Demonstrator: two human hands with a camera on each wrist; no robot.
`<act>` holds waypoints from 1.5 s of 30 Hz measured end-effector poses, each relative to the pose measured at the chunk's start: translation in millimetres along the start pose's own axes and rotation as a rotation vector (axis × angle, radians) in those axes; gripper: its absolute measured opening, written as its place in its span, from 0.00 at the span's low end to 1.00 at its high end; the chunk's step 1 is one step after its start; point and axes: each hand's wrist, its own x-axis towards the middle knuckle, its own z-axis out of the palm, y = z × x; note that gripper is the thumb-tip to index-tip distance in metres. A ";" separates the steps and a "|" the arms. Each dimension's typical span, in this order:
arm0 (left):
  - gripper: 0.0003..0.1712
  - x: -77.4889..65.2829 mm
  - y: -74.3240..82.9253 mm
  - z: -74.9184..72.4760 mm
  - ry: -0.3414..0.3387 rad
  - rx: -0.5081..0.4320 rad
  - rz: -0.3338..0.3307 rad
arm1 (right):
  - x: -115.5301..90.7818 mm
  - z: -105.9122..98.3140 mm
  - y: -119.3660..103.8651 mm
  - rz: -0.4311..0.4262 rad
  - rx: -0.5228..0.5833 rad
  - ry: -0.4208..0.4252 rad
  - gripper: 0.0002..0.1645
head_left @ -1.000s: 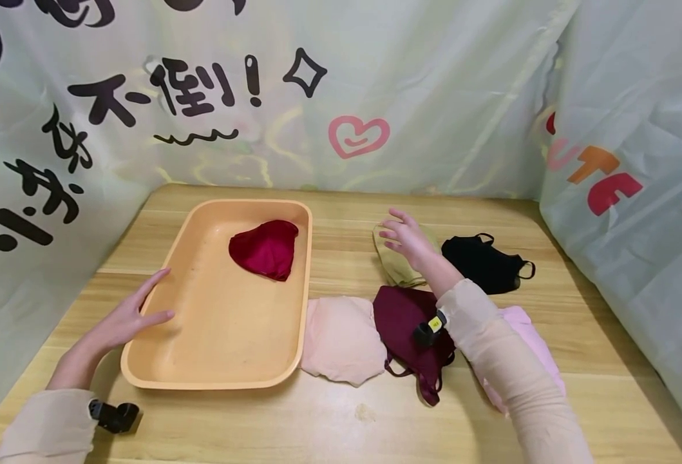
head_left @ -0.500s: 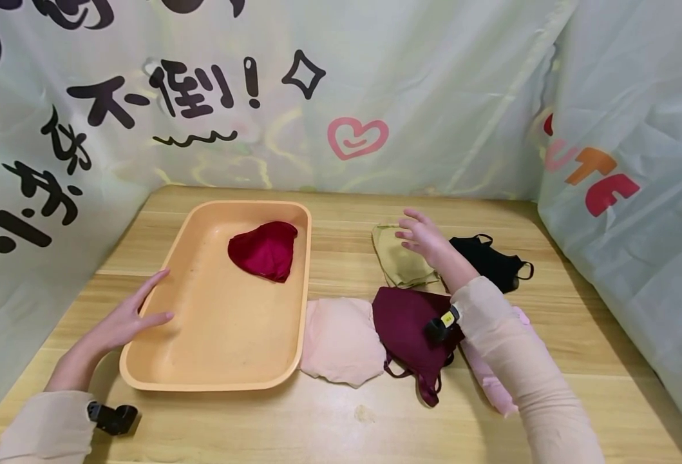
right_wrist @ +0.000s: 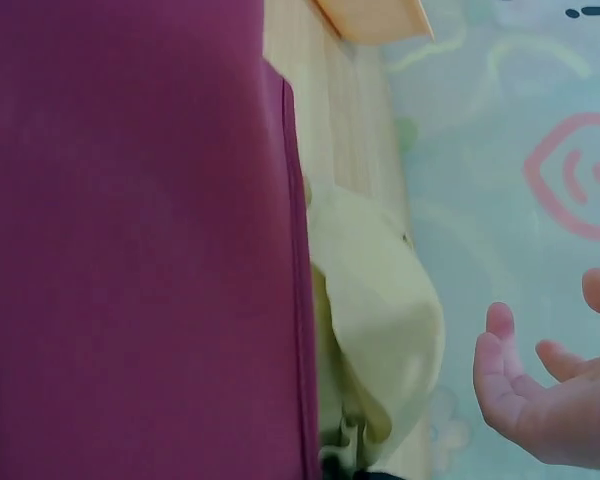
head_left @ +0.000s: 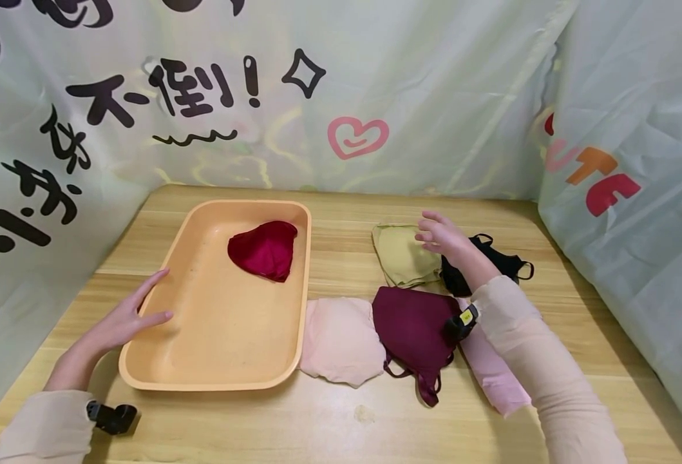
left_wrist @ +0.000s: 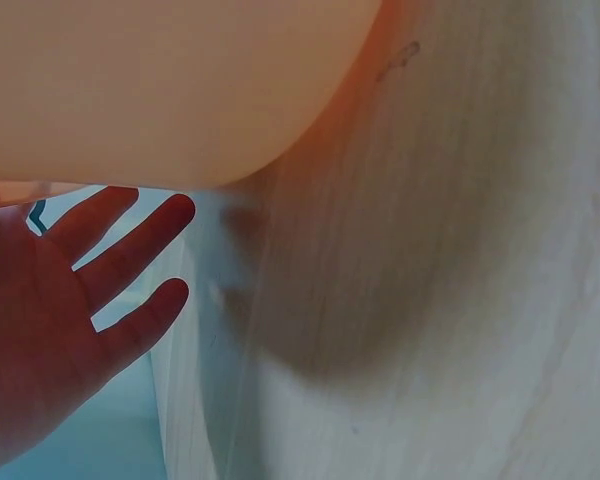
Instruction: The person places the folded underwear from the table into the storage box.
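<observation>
My left hand (head_left: 122,320) rests at the left rim of an orange plastic tray (head_left: 219,335), thumb over the edge. In the left wrist view its fingers (left_wrist: 140,255) are straight and spread beside the tray wall. A dark red folded bra (head_left: 263,250) lies at the tray's back right. My right hand (head_left: 449,240) hovers with nothing in it, fingers loosely bent, between an olive-green folded bra (head_left: 400,254) and a black folded bra (head_left: 509,264), which the forearm partly covers. Below it lies a burgundy folded bra (head_left: 410,322), its straps toward me.
A pale pink folded garment (head_left: 343,338) lies against the tray's right side. Under my right forearm, a lilac-pink garment (head_left: 494,374) is partly hidden. Printed cloth sheets (head_left: 433,96) hang behind the wooden table (head_left: 341,425) and along both sides.
My right hand has moved rightward from over the olive-green bra toward the black one, uncovering more of the olive-green bra. My left hand and the tray look unchanged.
</observation>
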 end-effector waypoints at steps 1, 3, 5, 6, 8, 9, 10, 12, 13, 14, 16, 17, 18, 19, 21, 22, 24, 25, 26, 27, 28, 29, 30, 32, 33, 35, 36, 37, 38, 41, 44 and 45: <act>0.48 0.1 0.0 -0.2 0.000 -0.001 0.001 | -0.5 -2.1 1.0 0.000 -0.003 0.001 0.36; 0.48 0.2 0.1 -0.4 -0.002 -0.001 0.001 | -1.1 -5.5 2.9 0.003 -0.005 0.000 0.36; 0.48 0.3 0.2 -0.4 -0.001 0.000 0.003 | -1.4 -8.7 5.0 0.005 -0.017 -0.006 0.36; 0.48 0.3 0.3 -0.4 -0.001 0.000 0.004 | -1.5 -10.2 6.0 0.007 -0.022 -0.009 0.36; 0.48 0.3 0.3 -0.2 -0.001 0.000 0.006 | -1.5 -13.2 8.1 0.016 -0.037 -0.017 0.37; 0.48 0.3 0.3 0.0 0.000 -0.001 0.006 | -1.7 -14.7 9.2 0.023 -0.047 -0.020 0.37; 0.48 0.2 0.3 0.1 -0.001 -0.001 0.008 | -1.8 -16.1 10.2 0.031 -0.054 -0.023 0.37; 0.48 0.0 0.1 0.4 0.000 -0.002 0.010 | -2.4 -18.7 12.4 0.050 -0.072 -0.029 0.37; 0.48 -0.2 0.1 0.5 0.000 -0.004 0.010 | -2.8 -20.0 13.4 0.059 -0.084 -0.034 0.37; 0.47 -0.3 0.1 0.5 0.001 -0.004 0.011 | -3.2 -21.0 14.3 0.068 -0.097 -0.035 0.37; 0.47 -0.7 0.0 0.6 0.003 -0.005 0.014 | -4.6 -23.3 16.0 0.082 -0.133 -0.041 0.38; 0.47 -0.9 -0.1 0.7 0.004 -0.004 0.013 | -5.0 -24.4 16.9 0.088 -0.150 -0.044 0.38; 0.47 -1.2 -0.3 0.8 0.004 -0.004 0.012 | -5.2 -25.3 17.5 0.095 -0.162 -0.046 0.39; 0.47 -1.5 -0.5 0.8 0.004 -0.002 0.012 | -5.4 -26.3 18.2 0.098 -0.176 -0.050 0.39; 0.47 -2.1 -1.2 0.8 0.006 0.001 0.010 | -5.4 -27.9 19.5 0.104 -0.193 -0.056 0.39; 0.47 -2.4 -1.5 0.8 0.006 0.001 0.008 | -4.9 -28.7 20.3 0.106 -0.198 -0.058 0.39; 0.47 -2.5 -1.9 0.6 0.010 0.007 0.007 | -3.4 -29.4 21.8 0.112 -0.211 -0.064 0.38; 0.47 -2.5 -2.0 0.5 0.010 0.009 0.006 | -2.8 -29.5 22.5 0.113 -0.224 -0.069 0.37; 0.47 -2.4 -2.0 0.5 0.011 0.010 0.005 | -1.9 -29.4 23.1 0.116 -0.235 -0.071 0.37; 0.47 -2.2 -2.1 0.5 0.011 0.011 0.006 | -1.1 -29.0 23.7 0.120 -0.251 -0.073 0.37; 0.47 -2.0 -2.1 0.6 0.011 0.013 0.008 | 0.0 -28.6 24.4 0.123 -0.271 -0.075 0.37; 0.47 -1.8 -2.0 0.7 0.011 0.015 0.010 | 0.8 -27.9 24.6 0.128 -0.293 -0.077 0.37; 0.47 -1.6 -2.1 0.9 0.011 0.015 0.013 | 1.7 -26.9 24.5 0.133 -0.320 -0.077 0.37; 0.46 -1.7 -2.1 1.1 0.012 0.013 0.016 | 3.9 -24.0 23.7 0.143 -0.374 -0.081 0.38; 0.46 -1.6 -2.0 1.2 0.012 0.013 0.018 | 5.0 -22.5 23.1 0.147 -0.400 -0.083 0.39; 0.46 -1.5 -1.6 1.1 0.012 0.011 0.018 | 7.0 -19.4 21.5 0.157 -0.447 -0.090 0.42; 0.47 -1.4 -1.2 0.9 0.012 0.011 0.017 | 7.9 -17.8 20.5 0.164 -0.470 -0.095 0.44; 0.47 -1.3 -0.8 0.7 0.011 0.011 0.015 | 9.1 -16.4 19.8 0.171 -0.485 -0.099 0.45; 0.47 -1.1 -0.5 0.5 0.009 0.011 0.013 | 10.1 -15.0 19.1 0.179 -0.496 -0.102 0.47; 0.47 -0.9 0.3 -0.2 0.004 0.008 0.003 | 14.3 -11.6 18.2 0.205 -0.516 -0.104 0.50; 0.48 -0.7 0.8 -0.5 0.000 0.005 -0.004 | 19.0 -8.9 19.1 0.223 -0.537 -0.101 0.52; 0.48 -0.6 0.9 -0.4 -0.001 0.005 -0.005 | 21.4 -8.3 20.2 0.224 -0.558 -0.100 0.52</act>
